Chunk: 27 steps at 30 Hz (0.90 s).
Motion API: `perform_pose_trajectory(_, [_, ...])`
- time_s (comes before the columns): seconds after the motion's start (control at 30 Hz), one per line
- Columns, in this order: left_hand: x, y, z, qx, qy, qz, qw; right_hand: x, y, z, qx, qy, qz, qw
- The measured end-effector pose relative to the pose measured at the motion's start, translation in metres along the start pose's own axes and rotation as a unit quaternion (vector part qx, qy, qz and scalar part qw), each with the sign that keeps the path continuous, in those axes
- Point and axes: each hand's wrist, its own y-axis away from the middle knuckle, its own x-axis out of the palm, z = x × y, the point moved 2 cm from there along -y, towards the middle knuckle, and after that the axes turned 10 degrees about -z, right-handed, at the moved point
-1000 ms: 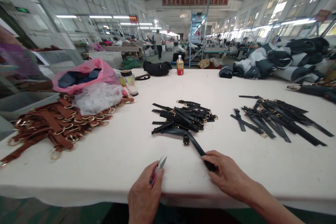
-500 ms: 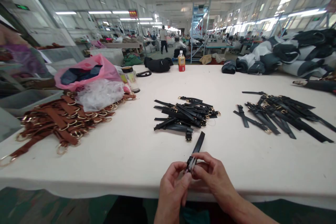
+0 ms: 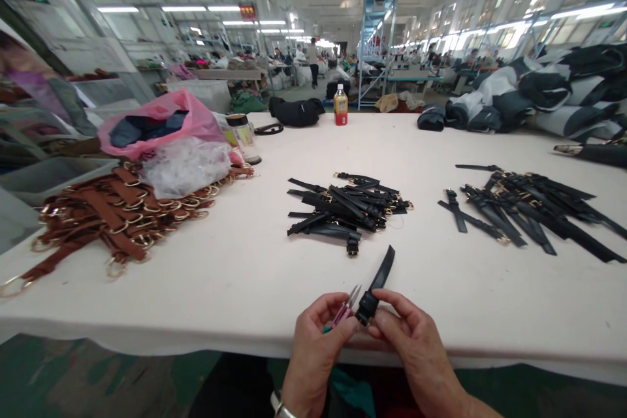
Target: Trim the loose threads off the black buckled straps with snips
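Observation:
Close to the table's front edge, my right hand (image 3: 409, 333) pinches a short black leather strap (image 3: 381, 273) near its buckle end. The strap's loose end points up and away from me. My left hand (image 3: 321, 333) is closed around a small pair of pink-handled thread snips (image 3: 349, 306), blades pointing up beside the strap. The left thumb reaches to the strap's buckle end, whose lower part is hidden by my fingers. Beyond my hands lies a pile of black straps (image 3: 343, 209) with gold buckles. A second pile of black straps (image 3: 529, 206) lies to the right.
Brown straps with gold rings (image 3: 105, 209) cover the table's left side, beside a pink bag (image 3: 196, 121) and clear plastic wrap (image 3: 186, 170). A jar (image 3: 243, 137), a black pouch (image 3: 296, 112) and a drink bottle (image 3: 340, 106) stand farther back. Rolled dark bundles (image 3: 543, 95) fill the right rear.
The snips have shifted left, away from the strap, and now show apart from it. The strap has turned so its buckle end shows more, and both hands have spread slightly.

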Motion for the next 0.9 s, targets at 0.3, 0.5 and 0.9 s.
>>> perform_pose_trajectory(0.3, [0.006, 0.006, -0.004, -0.026, 0.071, 0.071, 0.995, 0.004, -0.005, 0.006, -0.080, -0.002, -0.011, 0.997])
perform_pose_trajectory(0.5, [0.000, 0.002, -0.009, 0.000, -0.001, 0.001, 1.000, -0.010, -0.011, 0.002, -0.084, 0.127, 0.045, 0.987])
perform_pose_trajectory(0.9, [-0.005, -0.019, -0.032, 0.127, -0.336, -0.028, 0.933, 0.006, -0.048, 0.040, -0.442, 0.482, 0.229, 0.722])
